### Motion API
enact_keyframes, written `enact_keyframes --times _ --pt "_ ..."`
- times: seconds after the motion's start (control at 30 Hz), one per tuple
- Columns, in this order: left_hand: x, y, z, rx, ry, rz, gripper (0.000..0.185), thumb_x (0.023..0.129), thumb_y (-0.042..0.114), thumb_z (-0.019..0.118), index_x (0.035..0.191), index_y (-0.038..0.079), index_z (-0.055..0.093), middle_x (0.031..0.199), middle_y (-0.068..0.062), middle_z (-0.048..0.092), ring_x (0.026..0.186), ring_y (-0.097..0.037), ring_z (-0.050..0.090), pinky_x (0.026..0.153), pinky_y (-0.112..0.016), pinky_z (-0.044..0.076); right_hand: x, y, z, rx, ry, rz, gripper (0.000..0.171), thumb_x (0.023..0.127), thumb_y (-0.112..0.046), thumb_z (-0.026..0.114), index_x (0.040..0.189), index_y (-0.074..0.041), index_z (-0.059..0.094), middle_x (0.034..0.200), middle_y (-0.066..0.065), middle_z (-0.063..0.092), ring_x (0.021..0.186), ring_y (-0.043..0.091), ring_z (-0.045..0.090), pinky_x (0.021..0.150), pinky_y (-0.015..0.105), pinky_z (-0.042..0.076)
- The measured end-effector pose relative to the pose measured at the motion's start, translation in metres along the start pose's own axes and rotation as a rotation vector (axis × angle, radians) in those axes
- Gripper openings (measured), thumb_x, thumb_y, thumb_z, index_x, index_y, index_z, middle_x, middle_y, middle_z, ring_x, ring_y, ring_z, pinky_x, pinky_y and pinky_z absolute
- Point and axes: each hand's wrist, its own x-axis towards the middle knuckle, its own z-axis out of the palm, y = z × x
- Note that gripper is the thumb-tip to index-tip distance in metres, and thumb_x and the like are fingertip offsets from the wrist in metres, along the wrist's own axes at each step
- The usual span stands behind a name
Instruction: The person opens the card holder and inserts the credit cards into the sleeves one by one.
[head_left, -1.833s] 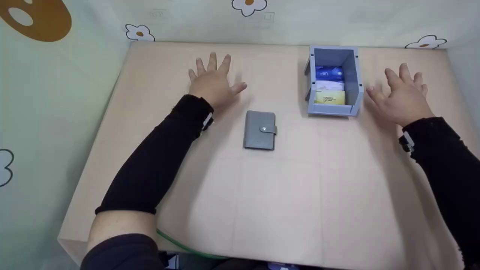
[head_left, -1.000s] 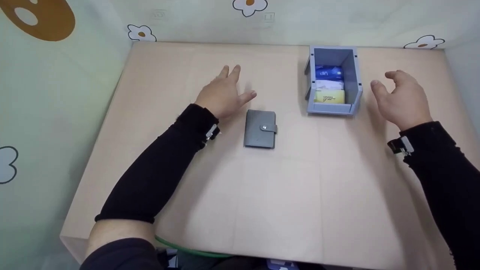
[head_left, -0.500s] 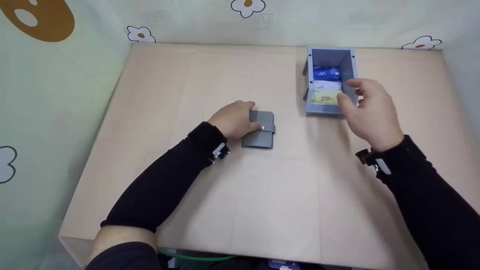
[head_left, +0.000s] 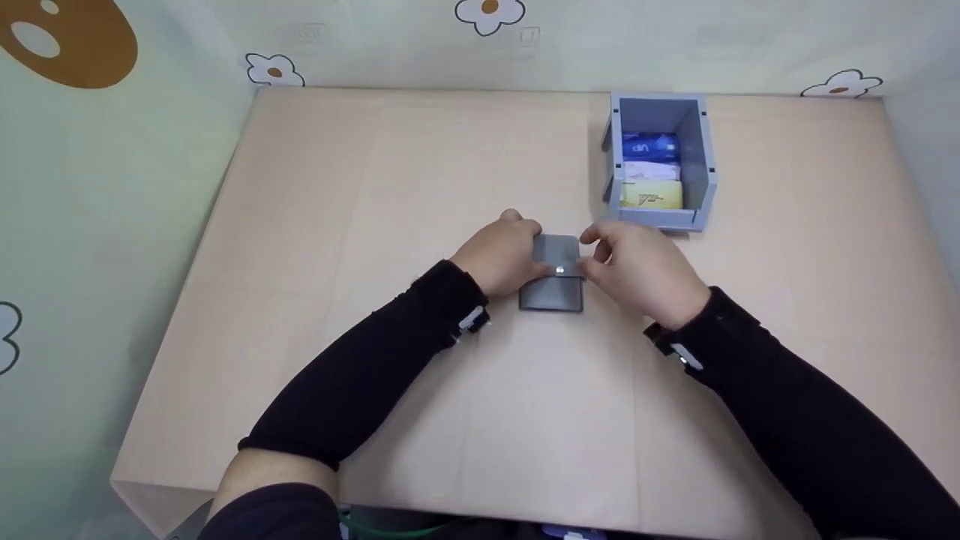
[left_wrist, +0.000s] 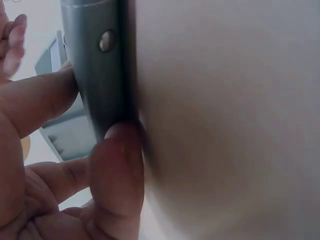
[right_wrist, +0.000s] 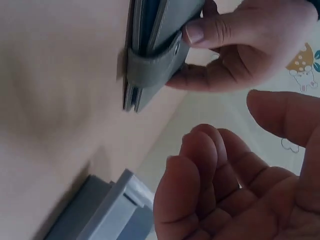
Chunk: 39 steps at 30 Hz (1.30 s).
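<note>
A: What was the biggest thing there?

B: The table (head_left: 375,187), pale beige, under both hands, walled by a pale green screen (head_left: 90,195) printed with flowers. Black sleeves (head_left: 367,367) ran back from both wrists toward the person.

A: And next in size?

B: A grey bin (head_left: 697,161), standing on the table just beyond the right hand (head_left: 637,274). Inside it lay three cards: a blue one (head_left: 651,145) farthest from the hand, a white one (head_left: 651,170) in the middle and a yellow one (head_left: 654,196) nearest. The right wrist view caught only a corner of the bin (right_wrist: 100,210), below the fingers.

A: Then the hands?

B: The left hand (head_left: 501,255) had the wallet (head_left: 553,281) in a grip, thumb on its upper face and fingers curled round its left edge. The left wrist view showed the thumb (left_wrist: 117,170) pressed to the wallet (left_wrist: 97,70), with a finger on the other side. The right hand sat just right of the wallet, fingers loosely bent. In the right wrist view its palm (right_wrist: 240,185) faced up, holding nothing, a gap between it and the wallet (right_wrist: 150,55). From the head view I couldn't tell whether its fingertips touched.

A: Where was the wallet?

B: Between the two hands, closed, its strap (right_wrist: 150,67) snapped shut. The smallest thing was the metal stud (head_left: 559,270) on that strap, just beside the left thumb.
</note>
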Motion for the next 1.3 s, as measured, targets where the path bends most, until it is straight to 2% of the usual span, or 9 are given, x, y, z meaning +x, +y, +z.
enact_keyframes --times 0.13,0.23,0.43,0.63,0.97,1.3 --pt "0.000 0.004 0.005 -0.011 0.002 0.013 0.059 0.101 0.042 0.070 0.144 0.003 0.060 0.132 -0.013 0.058 0.101 -0.021 0.063 0.093 -0.033 0.055 0.009 -0.003 0.018 -0.118 -0.087 -0.035 0.027 0.096 -0.020 0.075 0.117 -0.003 0.073 0.095 0.012 0.073 0.085 0.027 0.065 0.077 0.044 0.053" --pt "-0.001 0.005 0.006 -0.024 -0.013 0.000 0.055 0.104 0.038 0.066 0.147 0.005 0.058 0.137 -0.013 0.056 0.102 -0.020 0.062 0.092 -0.032 0.055 0.014 -0.001 0.028 -0.159 -0.115 -0.036 0.026 0.094 -0.024 0.076 0.108 -0.003 0.072 0.092 0.011 0.073 0.083 0.028 0.065 0.075 0.044 0.053" --pt "-0.001 0.003 0.007 -0.031 -0.014 -0.012 0.053 0.106 0.036 0.063 0.149 0.006 0.056 0.142 -0.013 0.054 0.103 -0.020 0.063 0.092 -0.032 0.055 0.024 0.002 0.033 -0.153 -0.127 -0.040 0.029 0.095 -0.032 0.078 0.095 -0.006 0.064 0.079 0.006 0.062 0.075 0.026 0.059 0.065 0.037 0.045" --pt "-0.001 0.003 0.008 0.009 0.000 0.010 0.052 0.105 0.035 0.065 0.146 0.003 0.059 0.137 -0.014 0.055 0.101 -0.021 0.063 0.092 -0.033 0.055 0.031 0.006 0.034 -0.124 -0.153 -0.026 0.029 0.093 -0.030 0.075 0.084 -0.009 0.058 0.074 0.002 0.055 0.073 0.024 0.057 0.063 0.034 0.042" --pt "0.003 0.005 0.007 0.007 -0.025 -0.002 0.050 0.104 0.035 0.065 0.144 0.005 0.061 0.130 -0.011 0.054 0.097 -0.021 0.062 0.086 -0.032 0.054 0.036 0.009 0.033 -0.106 -0.198 0.013 0.023 0.091 -0.028 0.068 0.087 -0.008 0.059 0.076 0.004 0.058 0.072 0.024 0.057 0.063 0.034 0.043" --pt "0.005 0.007 0.007 0.049 -0.017 0.026 0.048 0.104 0.032 0.066 0.141 0.002 0.062 0.133 -0.013 0.057 0.098 -0.021 0.062 0.089 -0.032 0.056 0.038 0.010 0.031 -0.067 -0.236 0.024 0.020 0.094 -0.027 0.061 0.085 -0.011 0.056 0.073 0.002 0.053 0.074 0.024 0.056 0.063 0.033 0.041"
